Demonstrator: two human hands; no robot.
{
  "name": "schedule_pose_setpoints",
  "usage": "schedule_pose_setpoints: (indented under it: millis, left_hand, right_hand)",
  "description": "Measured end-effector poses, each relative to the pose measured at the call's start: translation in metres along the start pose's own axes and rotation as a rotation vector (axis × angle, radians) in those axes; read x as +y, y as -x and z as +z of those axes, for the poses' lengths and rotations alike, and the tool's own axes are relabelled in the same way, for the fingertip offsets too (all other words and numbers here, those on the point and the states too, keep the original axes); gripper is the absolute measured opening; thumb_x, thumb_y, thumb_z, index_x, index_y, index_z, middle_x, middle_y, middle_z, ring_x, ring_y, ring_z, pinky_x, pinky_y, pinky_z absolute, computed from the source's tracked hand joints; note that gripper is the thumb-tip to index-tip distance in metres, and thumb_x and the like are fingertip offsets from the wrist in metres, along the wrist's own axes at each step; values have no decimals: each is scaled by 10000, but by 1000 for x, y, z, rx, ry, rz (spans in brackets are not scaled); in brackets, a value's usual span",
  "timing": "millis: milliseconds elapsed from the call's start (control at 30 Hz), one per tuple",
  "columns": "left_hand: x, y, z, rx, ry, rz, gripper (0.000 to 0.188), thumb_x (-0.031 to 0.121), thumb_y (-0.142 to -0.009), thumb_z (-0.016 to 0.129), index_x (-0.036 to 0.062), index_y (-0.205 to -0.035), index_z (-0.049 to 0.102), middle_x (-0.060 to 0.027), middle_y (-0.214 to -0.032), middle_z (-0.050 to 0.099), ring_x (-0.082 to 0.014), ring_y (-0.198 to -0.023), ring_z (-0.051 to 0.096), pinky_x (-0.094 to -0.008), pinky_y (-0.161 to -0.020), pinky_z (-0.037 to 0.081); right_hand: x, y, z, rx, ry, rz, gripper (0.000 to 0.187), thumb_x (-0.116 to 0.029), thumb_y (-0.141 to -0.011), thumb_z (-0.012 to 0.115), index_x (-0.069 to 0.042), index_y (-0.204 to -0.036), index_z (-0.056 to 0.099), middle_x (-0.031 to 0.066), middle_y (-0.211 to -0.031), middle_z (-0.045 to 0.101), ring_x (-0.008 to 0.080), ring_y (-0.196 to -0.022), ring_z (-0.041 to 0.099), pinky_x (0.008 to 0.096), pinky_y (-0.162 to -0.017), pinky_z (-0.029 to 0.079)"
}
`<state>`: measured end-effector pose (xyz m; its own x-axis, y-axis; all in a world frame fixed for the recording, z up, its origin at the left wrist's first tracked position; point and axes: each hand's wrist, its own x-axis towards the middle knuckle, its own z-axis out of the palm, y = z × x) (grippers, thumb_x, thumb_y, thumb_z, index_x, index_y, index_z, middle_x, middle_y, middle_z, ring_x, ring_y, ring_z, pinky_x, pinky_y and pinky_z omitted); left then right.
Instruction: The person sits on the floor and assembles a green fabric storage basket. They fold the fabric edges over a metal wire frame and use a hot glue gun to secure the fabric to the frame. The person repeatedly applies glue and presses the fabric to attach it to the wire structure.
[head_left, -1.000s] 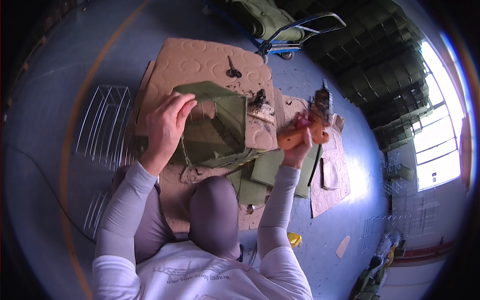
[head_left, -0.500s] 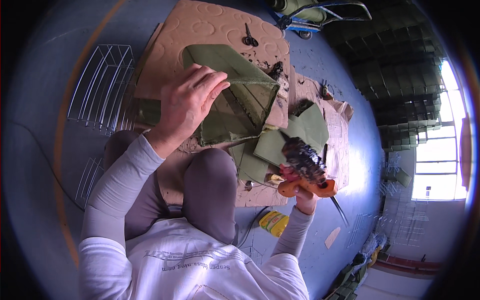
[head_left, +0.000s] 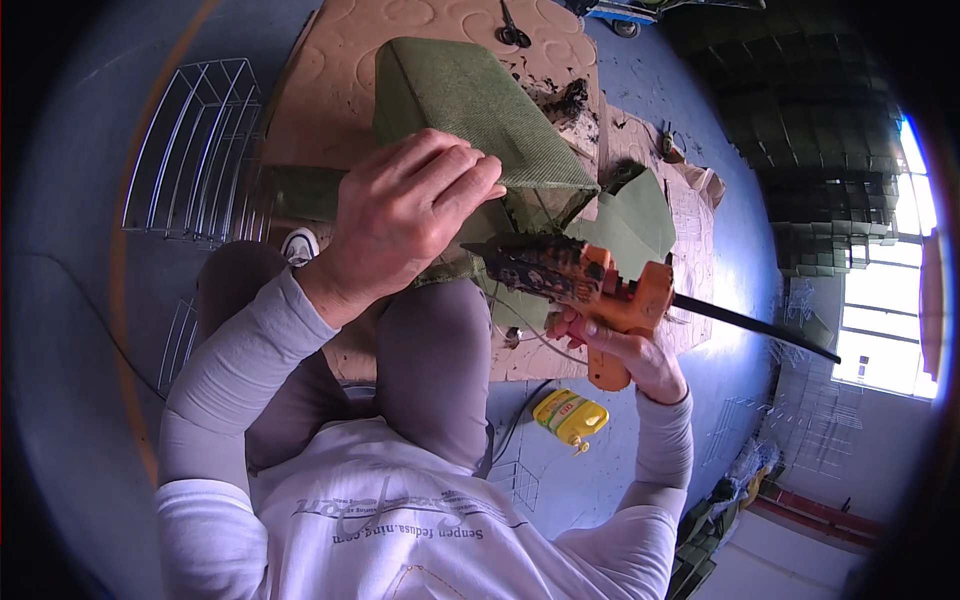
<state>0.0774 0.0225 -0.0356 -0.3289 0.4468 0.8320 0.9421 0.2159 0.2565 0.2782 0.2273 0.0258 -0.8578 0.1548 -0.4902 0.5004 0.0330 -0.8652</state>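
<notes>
Orange tool (head_left: 632,308) turned, in right hand (head_left: 645,360), near left hand (head_left: 415,210)

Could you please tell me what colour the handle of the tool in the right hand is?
The handle is orange, seen in the head view.

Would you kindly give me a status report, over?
Left hand holding green mesh box; right hand gripping orange gun-shaped tool; scissors beyond, on cardboard.

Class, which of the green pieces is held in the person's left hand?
The box-shaped green piece, whose edge the left hand grasps; the flatter green sheets lie on the cardboard, apart from that hand.
</notes>
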Motion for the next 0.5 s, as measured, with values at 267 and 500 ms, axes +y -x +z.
schedule_pose_setpoints:
  millis: [267, 500]
  left_hand:
    - [-2, -1, 6, 5, -2, 52, 257, 119, -744, 792, 35, -967, 695, -50, -891, 669, -211, -874, 679, -324, -729, 593]
    - [-4, 1, 13, 11, 2, 108, 291, 134, -737, 793, 26, -986, 690, -60, -905, 666, -222, -896, 677, -333, -748, 593]
  right_hand:
    - [-22, -18, -7, -51, 120, 125, 236, -169, -930, 693, 7, -1078, 640, 73, -938, 698, 137, -843, 645, 283, -760, 517]
    - [-32, -19, -9, -62, 87, 191, 274, -161, -930, 687, 16, -1123, 604, 88, -960, 683, 158, -858, 647, 305, -813, 522]
